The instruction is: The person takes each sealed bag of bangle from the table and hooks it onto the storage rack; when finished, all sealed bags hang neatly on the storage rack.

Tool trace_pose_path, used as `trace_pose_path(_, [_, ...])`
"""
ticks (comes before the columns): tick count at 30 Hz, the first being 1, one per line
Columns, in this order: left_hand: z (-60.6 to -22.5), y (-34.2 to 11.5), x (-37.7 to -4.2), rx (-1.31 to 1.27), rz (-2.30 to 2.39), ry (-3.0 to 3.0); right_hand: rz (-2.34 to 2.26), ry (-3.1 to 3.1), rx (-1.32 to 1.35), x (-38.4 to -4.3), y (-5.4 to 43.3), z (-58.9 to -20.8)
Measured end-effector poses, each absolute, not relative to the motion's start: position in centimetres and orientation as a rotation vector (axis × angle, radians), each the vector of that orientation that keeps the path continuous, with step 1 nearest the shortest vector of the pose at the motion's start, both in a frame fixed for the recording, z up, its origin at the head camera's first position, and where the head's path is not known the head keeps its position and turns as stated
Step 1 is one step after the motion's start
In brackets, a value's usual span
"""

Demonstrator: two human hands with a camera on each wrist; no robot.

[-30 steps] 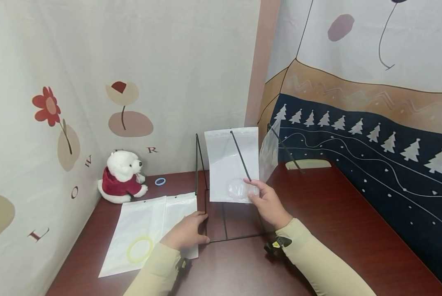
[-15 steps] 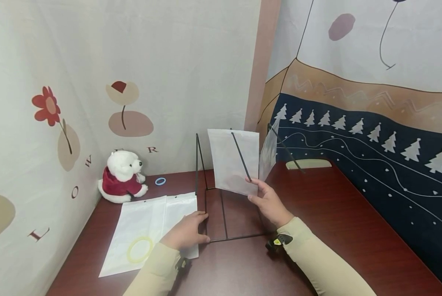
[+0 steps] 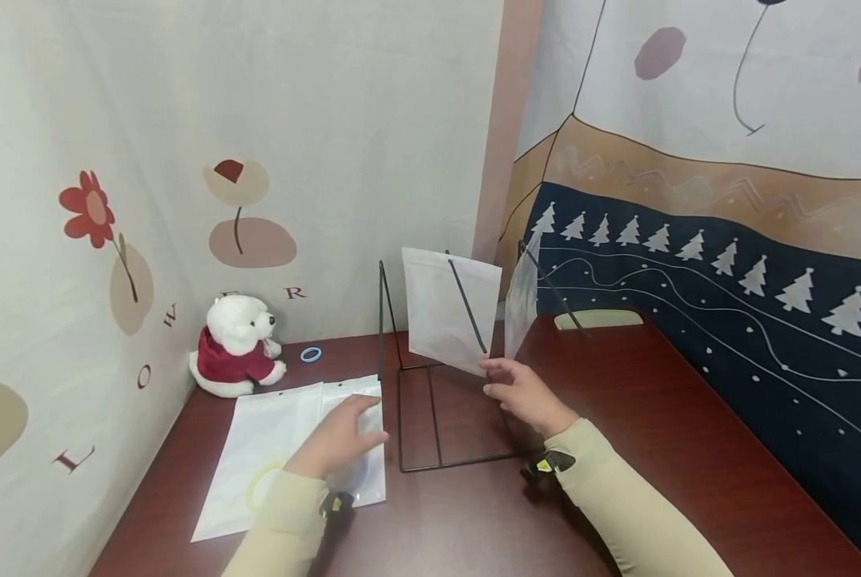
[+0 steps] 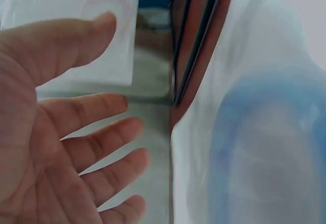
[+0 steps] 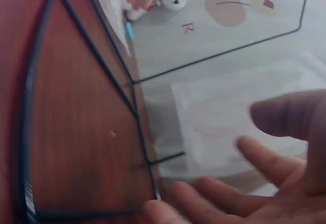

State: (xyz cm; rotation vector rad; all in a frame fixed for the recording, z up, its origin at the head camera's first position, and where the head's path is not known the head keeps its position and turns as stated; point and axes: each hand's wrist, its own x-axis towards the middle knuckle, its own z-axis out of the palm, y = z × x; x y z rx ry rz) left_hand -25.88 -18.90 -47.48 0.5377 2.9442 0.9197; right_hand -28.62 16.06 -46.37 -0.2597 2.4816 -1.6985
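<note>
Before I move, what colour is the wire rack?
The wire rack is black, seen best in the head view.

A white rectangular plastic pouch (image 3: 433, 312) hangs askew from the middle arm of a black metal-wire rack (image 3: 400, 421), its lower corner near a person's right hand (image 3: 527, 397); a second pouch (image 3: 521, 300) hangs nearly edge-on at right. Near the left hand (image 3: 332, 441), two white plastic pouches (image 3: 264, 433) lie flat, one showing a yellow ring (image 3: 253, 481).

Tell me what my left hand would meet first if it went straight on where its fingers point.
Probably the left side of the black wire rack, just ahead of your left hand; height and depth are unclear.
</note>
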Motion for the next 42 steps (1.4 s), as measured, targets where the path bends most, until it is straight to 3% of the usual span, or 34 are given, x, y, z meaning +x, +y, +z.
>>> trace_pose_path(9, [-46.7, -26.2, -27.3, 0.162, 1.070, 3.019, -1.271, 2.549, -0.361, -29.3, 19.6, -45.1])
trace_pose_path(21, [-46.5, -34.9, -26.1, -0.359, 1.238, 2.878, -0.995, 2.596, -0.504, -30.9, 25.7, -46.8])
trace_pose_path(42, [-47.8, -37.8, -26.0, -0.384, 1.028, 2.755, -0.991, 2.594, -0.411, -31.0, 26.5, -47.5])
